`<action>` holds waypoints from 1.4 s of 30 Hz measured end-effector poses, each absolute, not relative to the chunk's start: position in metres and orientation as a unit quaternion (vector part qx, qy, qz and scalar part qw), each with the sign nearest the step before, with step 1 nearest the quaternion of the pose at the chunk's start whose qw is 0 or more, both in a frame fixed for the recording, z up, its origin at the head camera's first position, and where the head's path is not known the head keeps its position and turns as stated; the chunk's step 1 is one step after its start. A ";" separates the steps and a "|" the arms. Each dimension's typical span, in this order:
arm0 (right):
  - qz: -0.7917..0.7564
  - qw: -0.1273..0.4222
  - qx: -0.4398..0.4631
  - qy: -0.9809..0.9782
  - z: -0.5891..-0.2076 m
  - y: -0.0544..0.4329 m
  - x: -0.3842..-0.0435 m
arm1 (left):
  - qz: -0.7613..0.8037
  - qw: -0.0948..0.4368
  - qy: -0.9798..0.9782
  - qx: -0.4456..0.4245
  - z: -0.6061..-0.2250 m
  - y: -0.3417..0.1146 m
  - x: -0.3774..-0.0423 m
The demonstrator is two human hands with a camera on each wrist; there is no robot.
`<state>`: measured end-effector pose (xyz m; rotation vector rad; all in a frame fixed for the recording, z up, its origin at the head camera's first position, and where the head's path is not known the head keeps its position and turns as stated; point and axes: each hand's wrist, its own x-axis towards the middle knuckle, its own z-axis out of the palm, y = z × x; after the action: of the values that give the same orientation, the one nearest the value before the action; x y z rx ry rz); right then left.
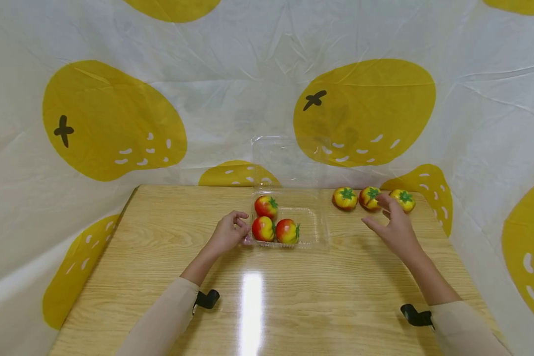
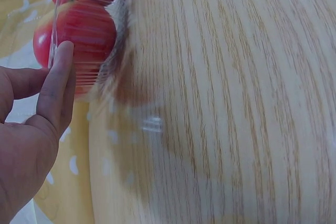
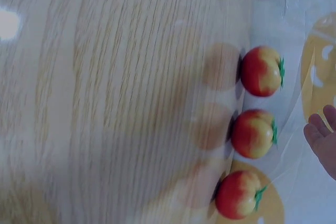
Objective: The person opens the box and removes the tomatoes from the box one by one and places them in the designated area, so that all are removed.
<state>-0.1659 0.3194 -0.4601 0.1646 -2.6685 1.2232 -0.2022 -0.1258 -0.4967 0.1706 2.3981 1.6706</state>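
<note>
A clear plastic clamshell box [image 1: 312, 233] lies on the table, its lid [image 1: 273, 160] raised at the back. Inside its left part sit three red-and-yellow toy tomatoes [image 1: 287, 231] with green leaf tops. My left hand [image 1: 230, 231] is at the box's left side; in the left wrist view the thumb and fingers [image 2: 55, 85] pinch its rim. Three more such tomatoes stand in a row at the back right: a left one [image 1: 344, 199], a middle one [image 1: 368, 198] and a right one [image 1: 402, 200]. Over this row my right hand [image 1: 397, 227] hovers with fingers spread, holding nothing.
The wooden table [image 1: 311, 301] ends at the back against a white cloth [image 1: 231, 118] printed with big yellow fruit. The cloth also hangs at both sides. A black wrist-camera mount [image 1: 207, 299] sits by the left sleeve, another mount [image 1: 415, 315] by the right.
</note>
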 end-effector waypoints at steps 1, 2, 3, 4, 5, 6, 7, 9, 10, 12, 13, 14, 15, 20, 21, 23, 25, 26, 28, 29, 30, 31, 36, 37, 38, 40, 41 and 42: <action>0.413 0.099 0.063 -0.903 -0.460 0.316 -0.167 | 0.566 0.106 0.816 0.059 -0.497 -0.126 -0.202; 0.413 0.097 0.071 -0.903 -0.460 0.312 -0.168 | 0.564 0.104 0.817 0.060 -0.497 -0.126 -0.203; 0.411 0.093 0.080 -0.903 -0.460 0.308 -0.169 | 0.563 0.104 0.818 0.059 -0.497 -0.126 -0.203; 0.410 0.090 0.089 -0.903 -0.459 0.304 -0.170 | 0.564 0.105 0.817 0.060 -0.497 -0.125 -0.203; 0.410 0.087 0.097 -0.903 -0.459 0.300 -0.171 | 0.564 0.105 0.817 0.060 -0.497 -0.125 -0.203; 0.410 0.083 0.105 -0.902 -0.458 0.296 -0.172 | 0.566 0.106 0.815 0.060 -0.497 -0.125 -0.203; 0.408 0.078 0.113 -0.903 -0.457 0.292 -0.173 | 0.568 0.107 0.814 0.060 -0.497 -0.125 -0.204; 0.407 0.064 0.126 -0.902 -0.457 0.285 -0.176 | 0.571 0.111 0.811 0.059 -0.496 -0.125 -0.204; 0.408 0.057 0.130 -0.902 -0.457 0.282 -0.177 | 0.571 0.111 0.811 0.058 -0.496 -0.125 -0.204; 0.404 0.043 0.136 -0.904 -0.456 0.275 -0.179 | 0.570 0.111 0.812 0.058 -0.496 -0.124 -0.205; 0.401 0.036 0.138 -0.905 -0.456 0.272 -0.181 | 0.568 0.111 0.814 0.060 -0.495 -0.124 -0.205; 0.401 0.027 0.141 -0.905 -0.456 0.268 -0.182 | 0.566 0.111 0.815 0.061 -0.495 -0.124 -0.205; 0.403 0.017 0.146 -0.903 -0.456 0.265 -0.183 | 0.565 0.110 0.815 0.062 -0.495 -0.124 -0.205; 0.416 -0.036 0.183 -0.890 -0.456 0.248 -0.190 | 0.571 0.112 0.811 0.060 -0.495 -0.124 -0.206; 0.419 -0.046 0.192 -0.886 -0.456 0.245 -0.192 | 0.573 0.113 0.809 0.058 -0.495 -0.124 -0.206; 0.424 -0.066 0.205 -0.880 -0.457 0.240 -0.195 | 0.578 0.116 0.806 0.056 -0.495 -0.123 -0.206; 0.424 -0.085 0.212 -0.876 -0.458 0.235 -0.197 | 0.579 0.117 0.805 0.057 -0.495 -0.123 -0.206; 0.423 -0.094 0.215 -0.875 -0.459 0.233 -0.198 | 0.580 0.118 0.804 0.058 -0.495 -0.123 -0.206; 0.422 -0.111 0.221 -0.872 -0.461 0.227 -0.200 | 0.579 0.118 0.804 0.059 -0.495 -0.123 -0.206; 0.419 -0.119 0.223 -0.872 -0.462 0.224 -0.202 | 0.578 0.117 0.806 0.059 -0.495 -0.123 -0.206; 0.416 -0.124 0.228 -0.872 -0.463 0.220 -0.203 | 0.575 0.115 0.808 0.058 -0.495 -0.124 -0.206; 0.416 -0.130 0.231 -0.870 -0.463 0.217 -0.205 | 0.573 0.114 0.810 0.057 -0.495 -0.124 -0.206; 0.407 -0.151 0.254 -0.865 -0.466 0.197 -0.211 | 0.567 0.107 0.815 0.051 -0.496 -0.126 -0.205; 0.406 -0.158 0.255 -0.863 -0.466 0.194 -0.211 | 0.568 0.108 0.814 0.051 -0.496 -0.126 -0.204; 0.402 -0.163 0.259 -0.863 -0.467 0.191 -0.212 | 0.568 0.109 0.814 0.051 -0.496 -0.126 -0.204; 0.397 -0.175 0.265 -0.861 -0.469 0.186 -0.214 | 0.568 0.110 0.814 0.052 -0.498 -0.127 -0.204; 0.396 -0.182 0.267 -0.859 -0.471 0.184 -0.214 | 0.568 0.111 0.814 0.052 -0.499 -0.127 -0.204; 0.397 -0.188 0.269 -0.857 -0.472 0.182 -0.215 | 0.568 0.111 0.814 0.052 -0.499 -0.127 -0.204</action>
<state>-0.2148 0.1818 -0.4718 0.9655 -3.0710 1.4238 -0.2041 -0.1269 -0.4992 0.1522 2.3903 1.6687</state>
